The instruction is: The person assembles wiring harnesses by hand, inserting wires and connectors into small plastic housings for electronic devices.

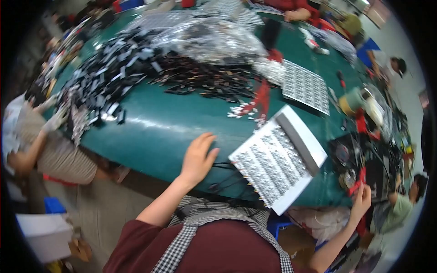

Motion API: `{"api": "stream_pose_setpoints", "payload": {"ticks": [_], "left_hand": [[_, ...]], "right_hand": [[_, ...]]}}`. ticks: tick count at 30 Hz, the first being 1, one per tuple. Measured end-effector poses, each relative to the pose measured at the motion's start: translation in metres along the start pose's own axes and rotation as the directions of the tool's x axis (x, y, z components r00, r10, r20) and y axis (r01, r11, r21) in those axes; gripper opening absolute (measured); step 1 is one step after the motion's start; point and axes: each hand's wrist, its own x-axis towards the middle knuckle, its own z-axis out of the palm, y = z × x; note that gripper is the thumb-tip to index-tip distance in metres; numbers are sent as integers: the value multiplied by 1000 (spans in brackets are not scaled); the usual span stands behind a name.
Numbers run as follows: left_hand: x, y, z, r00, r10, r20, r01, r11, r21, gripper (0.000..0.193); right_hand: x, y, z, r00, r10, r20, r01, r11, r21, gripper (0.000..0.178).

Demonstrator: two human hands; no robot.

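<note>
Had a white-edged panel (291, 191) of small silvery parts aslant at the near edge of the green surface (164, 136).
Held the left hand (196, 159) just beside the panel's left corner, fingers spread and apparently empty; had the right hand (362, 200), fingers bent, at a red item (357, 183), too blurred to tell whether gripped. Seemed to call for steadying the panel by its rim, without pressing the parts, and lifting the red item clear of nearby clutter. Shared the surface with heaped black strips (116, 68), clear plastic bags (214, 43), red leads (261, 98) and a second panel (305, 86); looked onto a busy workroom, with co-workers to the left, right and far side.
</note>
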Motion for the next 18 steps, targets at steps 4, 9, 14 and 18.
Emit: {"api": "stream_pose_setpoints", "payload": {"ticks": [4,9,14,18], "left_hand": [[24,-25,-23,990,131,49,-127,989,-79,32],[7,-8,-14,983,162,89,-142,969,-204,32],[6,-15,-17,987,136,82,-113,965,-235,30],[9,-10,-22,985,147,90,-128,974,-185,38]], "right_hand": [[-60,-37,62,1000,13,8,-14,994,109,15],[-51,-102,93,967,-50,250,-3,978,210,12],[-35,-189,167,755,-383,532,362,920,149,15],[6,-207,228,611,-535,583,604,792,94,21]]}}
